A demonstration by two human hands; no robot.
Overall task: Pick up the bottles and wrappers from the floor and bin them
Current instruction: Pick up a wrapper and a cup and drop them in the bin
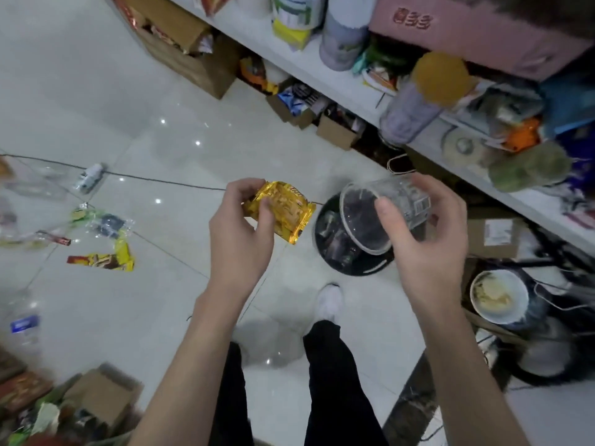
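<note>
My left hand [240,233] grips a crumpled gold snack wrapper [285,210] in the air over the white floor. My right hand [425,233] holds a clear plastic cup [373,217] on its side, right above a round black bin [325,252] with rubbish inside. On the floor to the left lie a yellow and red wrapper [106,260], a clear wrapper with green and blue print [103,222], a thin red wrapper [59,240], a small white bottle [90,177] and a clear bottle with a blue label [24,320].
A white shelf [322,72] crowded with jars and boxes runs along the right. Cardboard boxes [193,56] stand under it. A dirty bowl [497,296] sits low on the right. Another open box [99,397] stands bottom left. My white shoe [328,300] is near the bin.
</note>
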